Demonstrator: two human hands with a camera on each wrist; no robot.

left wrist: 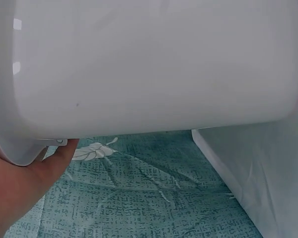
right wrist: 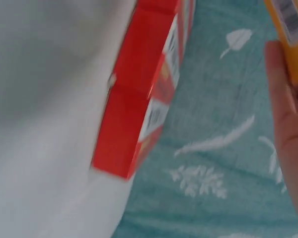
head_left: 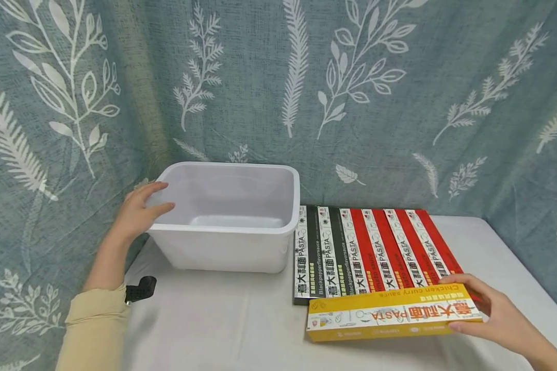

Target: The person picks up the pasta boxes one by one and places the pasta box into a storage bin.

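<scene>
Nearest the camera, the right hand [head_left: 496, 312] gripped the right end of the yellow box [head_left: 392, 314], fingers curled over its top edge and thumb below. The box lay crosswise at the table's [head_left: 223, 324] front, its far edge riding on the near ends of the row [head_left: 376, 252] of black and red boxes. In the right wrist view the yellow box [right wrist: 290, 34] sat against the fingers [right wrist: 288, 129], with the red boxes [right wrist: 139, 99] beside and apart.

The grip looked one-ended, so a long box would likely droop or swing; pinching nearer its middle, or keeping it level on lifting, would probably serve better. Lifting it straight up first should keep it from dragging the boxes beneath out of line.

Farther back and to the left, the left hand [head_left: 139, 211] rested on the left rim of the white bin [head_left: 227, 221], fingers relaxed over the edge; the left wrist view showed the palm [left wrist: 20, 188] under the bin's [left wrist: 154, 64] lip. The bin stood empty just beside the row. Steadying it there seemed sensible, since a light bin could slide when a box dropped in. The two hands were well apart.
</scene>
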